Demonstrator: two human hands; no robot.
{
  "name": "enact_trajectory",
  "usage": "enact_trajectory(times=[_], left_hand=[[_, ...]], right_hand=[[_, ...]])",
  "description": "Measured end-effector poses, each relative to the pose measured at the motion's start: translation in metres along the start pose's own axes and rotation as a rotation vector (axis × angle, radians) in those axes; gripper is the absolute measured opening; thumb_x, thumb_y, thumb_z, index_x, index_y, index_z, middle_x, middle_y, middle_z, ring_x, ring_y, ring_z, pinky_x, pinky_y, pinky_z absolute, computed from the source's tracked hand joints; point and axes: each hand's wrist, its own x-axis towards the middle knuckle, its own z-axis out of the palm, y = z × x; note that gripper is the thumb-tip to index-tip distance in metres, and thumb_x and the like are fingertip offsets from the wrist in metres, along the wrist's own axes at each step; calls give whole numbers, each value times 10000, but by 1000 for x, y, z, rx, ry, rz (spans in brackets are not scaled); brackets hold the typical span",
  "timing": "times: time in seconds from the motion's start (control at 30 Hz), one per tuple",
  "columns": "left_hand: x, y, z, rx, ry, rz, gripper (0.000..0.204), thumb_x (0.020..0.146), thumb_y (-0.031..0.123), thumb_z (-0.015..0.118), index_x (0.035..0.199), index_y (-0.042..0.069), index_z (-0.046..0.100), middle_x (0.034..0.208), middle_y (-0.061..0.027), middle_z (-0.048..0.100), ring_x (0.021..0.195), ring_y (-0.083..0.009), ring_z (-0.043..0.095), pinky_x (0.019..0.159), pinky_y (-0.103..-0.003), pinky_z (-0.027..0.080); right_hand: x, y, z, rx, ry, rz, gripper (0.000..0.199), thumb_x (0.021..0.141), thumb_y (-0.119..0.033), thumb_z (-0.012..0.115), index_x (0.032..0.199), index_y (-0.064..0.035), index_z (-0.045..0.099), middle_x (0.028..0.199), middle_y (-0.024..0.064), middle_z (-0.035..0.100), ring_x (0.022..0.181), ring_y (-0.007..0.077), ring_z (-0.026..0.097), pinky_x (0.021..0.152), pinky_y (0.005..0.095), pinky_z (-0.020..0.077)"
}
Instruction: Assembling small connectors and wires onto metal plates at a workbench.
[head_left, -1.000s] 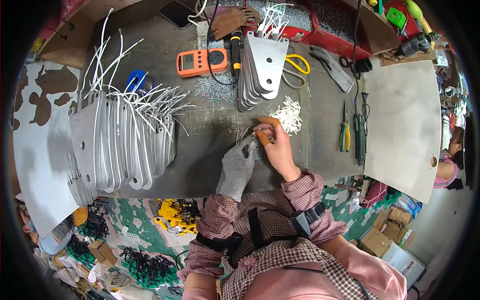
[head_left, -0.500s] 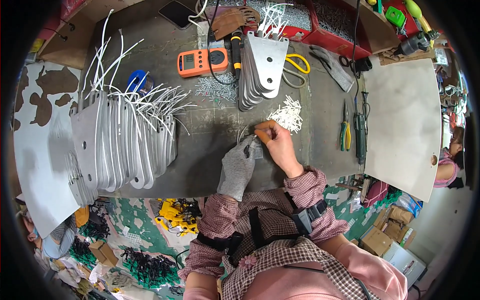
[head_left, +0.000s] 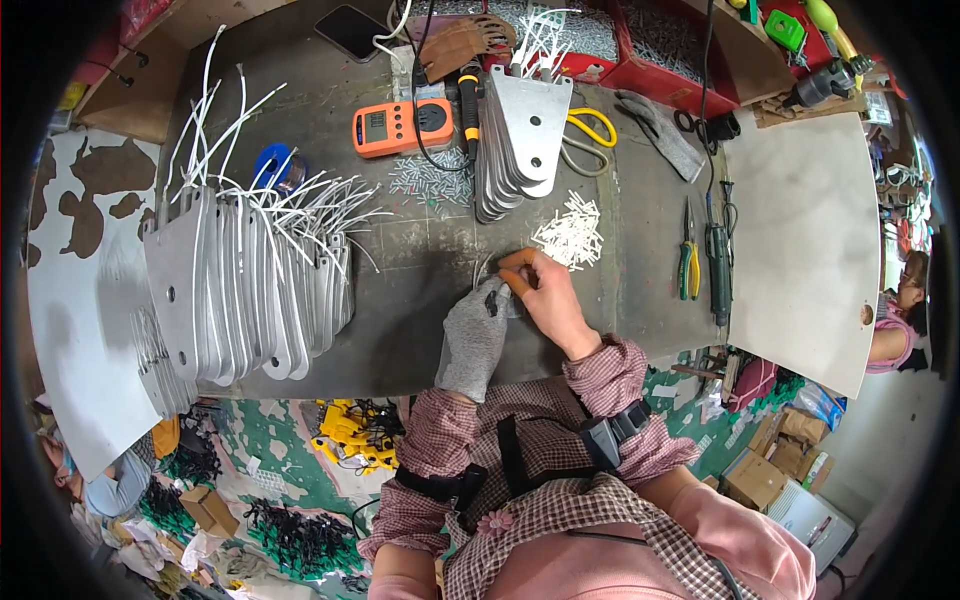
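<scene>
While the two hands are meeting at the near edge of the dark workbench (head_left: pixel 420 330), the gloved left hand (head_left: pixel 472 335) is curling its fingers down onto a small metal piece (head_left: pixel 487 272), apparently pinning it flat so it cannot slide. The bare right hand (head_left: pixel 545 300), with orange caps on its fingertips, is pinching at the same piece from three o'clock; what exactly sits between thumb and forefinger is too small to tell. That piece is lying on the bench just under both hands, close to the body, likely so the work stays within easy reach.

Moving out to one o'clock, a loose heap of white sleeves (head_left: pixel 570 235) is waiting just beside the right hand, handy for picking. At three o'clock, green-handled pliers (head_left: pixel 690 262) are lying well apart. At nine o'clock, a long fan of flat metal plates with white wires (head_left: pixel 250 285) is leaning in overlapping order, seemingly finished pieces set aside. At twelve o'clock, a smaller stack of bare plates (head_left: pixel 515 140) is standing ready, with an orange multimeter (head_left: pixel 400 125) and yellow scissors (head_left: pixel 590 125) beyond.
</scene>
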Motion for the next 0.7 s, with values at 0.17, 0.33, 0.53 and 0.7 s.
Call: enact_trajectory(times=[0.17,0.33,0.53,0.7], left_hand=[[1,-8,3,-182,5,9,272,981,190,637,1179,8,674,969,-223,704,893,-379,700,761,-395,543],[-3,-21,4,-212,46,88,281,988,165,628,1199,-17,664,1018,-219,714,921,-331,714,798,-370,540],[-3,-10,1,-197,-33,-41,268,973,148,609,1182,-7,674,1070,-236,704,990,-420,678,823,-438,552],[-6,-18,-1,-318,-25,-9,273,973,113,600,1199,-27,662,1070,-250,702,991,-406,688,816,-430,553]], right_hand=[[-2,1,-1,87,-65,166,171,915,-31,712,1079,-1,678,843,19,668,757,63,567,674,234,468],[-5,20,10,470,-40,208,194,938,-28,698,1129,-15,662,892,0,675,807,56,593,718,205,476],[-5,10,1,152,-93,185,278,921,-33,710,1190,-24,639,898,1,648,764,69,549,709,225,467],[-11,-3,4,56,-62,85,369,885,-34,727,1241,-59,634,805,5,596,672,113,477,658,267,447]])
